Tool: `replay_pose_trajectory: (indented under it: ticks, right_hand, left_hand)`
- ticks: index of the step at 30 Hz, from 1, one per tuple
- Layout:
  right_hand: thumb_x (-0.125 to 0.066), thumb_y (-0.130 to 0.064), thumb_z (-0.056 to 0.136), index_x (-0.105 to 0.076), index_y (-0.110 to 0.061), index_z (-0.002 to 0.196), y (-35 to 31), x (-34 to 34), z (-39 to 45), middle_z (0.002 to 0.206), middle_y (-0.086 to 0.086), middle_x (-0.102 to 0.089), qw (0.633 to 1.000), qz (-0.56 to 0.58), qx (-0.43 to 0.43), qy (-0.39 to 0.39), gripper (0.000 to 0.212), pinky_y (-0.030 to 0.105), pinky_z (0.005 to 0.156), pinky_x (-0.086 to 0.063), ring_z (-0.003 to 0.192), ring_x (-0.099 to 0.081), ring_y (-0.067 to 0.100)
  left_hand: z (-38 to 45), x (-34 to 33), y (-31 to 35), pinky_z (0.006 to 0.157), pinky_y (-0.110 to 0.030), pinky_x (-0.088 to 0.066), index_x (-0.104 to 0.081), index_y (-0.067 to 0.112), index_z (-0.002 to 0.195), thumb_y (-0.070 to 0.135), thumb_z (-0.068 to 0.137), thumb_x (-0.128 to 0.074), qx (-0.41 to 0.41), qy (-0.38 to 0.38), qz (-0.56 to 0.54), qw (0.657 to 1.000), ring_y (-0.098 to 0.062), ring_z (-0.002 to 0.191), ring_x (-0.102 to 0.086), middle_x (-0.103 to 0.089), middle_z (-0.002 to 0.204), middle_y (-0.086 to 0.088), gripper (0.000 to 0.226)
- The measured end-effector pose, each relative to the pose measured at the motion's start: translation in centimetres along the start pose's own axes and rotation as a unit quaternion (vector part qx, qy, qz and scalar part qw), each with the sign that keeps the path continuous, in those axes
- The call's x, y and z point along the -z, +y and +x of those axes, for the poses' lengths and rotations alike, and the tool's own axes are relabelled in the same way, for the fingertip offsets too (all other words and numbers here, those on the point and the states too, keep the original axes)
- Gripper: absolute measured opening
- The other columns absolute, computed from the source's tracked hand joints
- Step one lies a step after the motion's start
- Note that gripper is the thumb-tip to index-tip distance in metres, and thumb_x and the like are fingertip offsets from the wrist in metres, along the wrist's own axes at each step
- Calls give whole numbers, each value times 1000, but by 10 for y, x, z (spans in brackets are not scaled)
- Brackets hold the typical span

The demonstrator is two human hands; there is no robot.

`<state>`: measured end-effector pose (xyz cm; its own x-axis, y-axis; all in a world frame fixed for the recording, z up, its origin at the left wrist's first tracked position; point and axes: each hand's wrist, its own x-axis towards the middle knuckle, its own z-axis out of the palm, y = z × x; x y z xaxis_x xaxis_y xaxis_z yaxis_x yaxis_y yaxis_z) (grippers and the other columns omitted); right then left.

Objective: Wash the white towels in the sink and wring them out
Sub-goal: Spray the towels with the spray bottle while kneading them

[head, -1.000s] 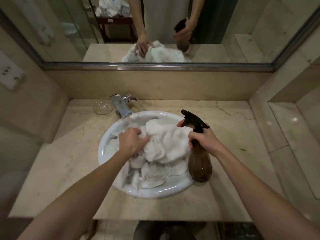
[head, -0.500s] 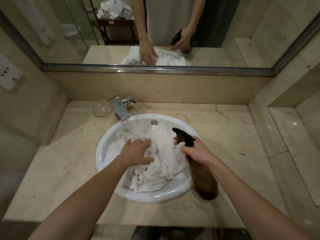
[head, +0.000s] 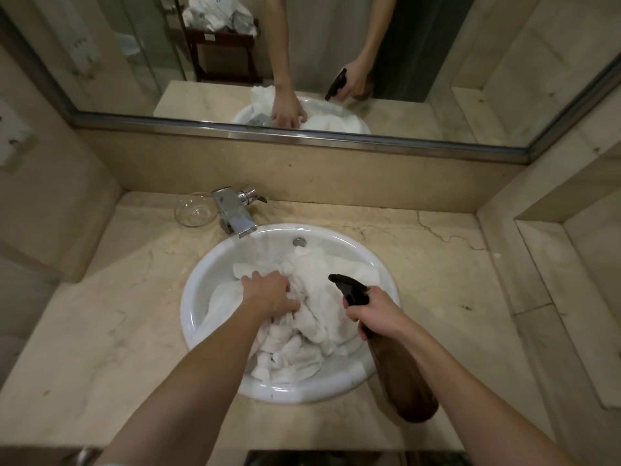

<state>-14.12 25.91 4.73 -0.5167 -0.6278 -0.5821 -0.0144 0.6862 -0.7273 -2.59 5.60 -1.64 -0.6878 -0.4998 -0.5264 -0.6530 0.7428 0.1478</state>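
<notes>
White towels (head: 322, 307) sit bunched in the round white sink (head: 201, 297), piled from centre toward the near rim. Left hand (head: 268, 294) is down on the heap, palm on the cloth, fingers (head: 289, 306) curled into the folds & gripping a wad. Right hand (head: 376, 314) is wrapped round the neck of a brown spray bottle (head: 406, 375) w/ black trigger head (head: 349, 289), nozzle aimed over the towels; bottle body hangs tilted above the sink's right rim and the marble table (head: 100, 331). Chrome faucet (head: 235, 213) stands at the far-left rim, glass dish (head: 196, 210) just beside it. Mirror (head: 336, 62) behind reflects both arms.
</notes>
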Motion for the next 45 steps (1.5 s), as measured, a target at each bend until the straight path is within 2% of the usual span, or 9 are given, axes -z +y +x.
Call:
replay_pose_trajectory:
  ticks: [7,11,16,18,24,31,35,41,45]
  right_hand:
    - [-57,-6,70,-67,-5,91,-11,-2,-10,89,9,-66,999,35,10,-14,23,26,44,-44,44,-52,24]
    - [-59,1,78,-58,-11,73,-13,-3,-9,67,6,-53,1000,6,3,-2,13,27,50,-42,42,-54,26]
    - [-64,-15,70,-66,-5,88,-9,-10,-10,82,11,-63,999,37,-1,-25,21,28,47,-44,44,-53,28]
    - [-63,-8,75,-62,-8,81,-6,-10,-8,74,7,-60,1000,21,-9,-13,6,26,48,-43,44,-54,27]
    - [-75,-18,84,-61,-12,80,1,-11,-5,65,2,-58,999,22,-19,-36,16,26,52,-43,45,-57,25]
    - [-66,-56,89,-64,-13,108,-3,-14,-11,109,16,-69,999,21,12,-34,47,26,56,-48,48,-62,22]
    - [-45,-95,67,-62,-15,104,-14,-20,-19,107,8,-64,999,3,49,-16,90,32,54,-48,46,-61,26]
    - [-52,-76,76,-53,-27,83,-19,-35,-22,74,1,-58,987,-108,114,20,50,39,59,-50,46,-65,24]
    - [-46,-80,73,-55,-31,92,-16,-45,-27,84,-1,-67,970,-204,124,43,53,36,66,-55,46,-64,11]
  left_hand:
    - [-25,11,-2,70,-36,-35,-39,17,53,31,82,-56,-31,132,-98,986,-27,70,-47,-45,57,3,36]
    - [-32,23,-2,67,-36,-30,-35,18,53,28,85,-56,-77,172,-86,978,-26,69,-44,-43,55,3,41]
    - [-26,12,-16,73,-35,-28,-50,18,69,28,85,-57,-81,135,-84,984,-30,92,-50,-58,82,0,20]
    - [-18,9,-27,81,-38,-32,-52,20,86,34,86,-57,-64,93,-69,991,-31,103,-48,-55,104,-1,15]
    - [0,-6,-30,102,-48,-33,-47,26,130,63,86,-50,-2,27,-48,998,-36,123,-42,-41,139,-2,58]
    - [-4,-19,-17,101,-47,-30,-51,27,130,56,92,-35,4,65,24,998,-37,125,-39,-37,146,-3,51]
    - [-8,-18,-21,102,-47,-27,-51,27,132,56,94,-34,-10,55,19,998,-35,126,-36,-33,149,-2,50]
    - [-14,-25,-26,104,-48,-25,-51,27,134,55,97,-31,-24,78,13,997,-36,128,-35,-33,150,-1,50]
    - [-14,-27,-28,104,-48,-25,-51,28,133,52,98,-30,-30,81,9,996,-36,127,-34,-32,150,-1,48]
